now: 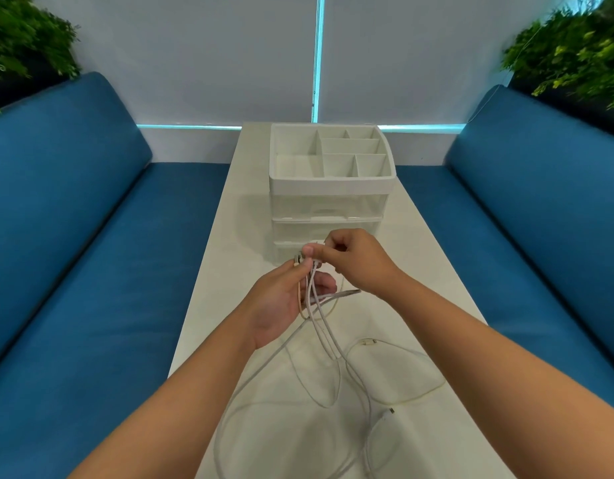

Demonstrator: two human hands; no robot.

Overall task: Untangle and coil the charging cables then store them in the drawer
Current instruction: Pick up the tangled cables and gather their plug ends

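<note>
Down the middle of the view runs a long, narrow white table [419, 278], flanked on both sides by blue upholstered benches [74, 236] whose seats meet its long edges; bare tabletop lies left and right of the hands. At the far end stands a white and clear plastic drawer organizer [329, 198], with an open divided tray on top and 3 clear drawers below, all closed. Just in front of it, above the table, the left hand [281, 302] is turned palm up, its fingers curled around a bunch of thin white charging cables [319, 326] near their connector ends. The right hand [354, 261] pinches the same bunch at the top between thumb and fingertips, touching the left hand's fingers. From the hands the cables hang down and spread in loose, overlapping loops over the near part of the table, with 2 free plug ends lying toward the right edge.
</note>
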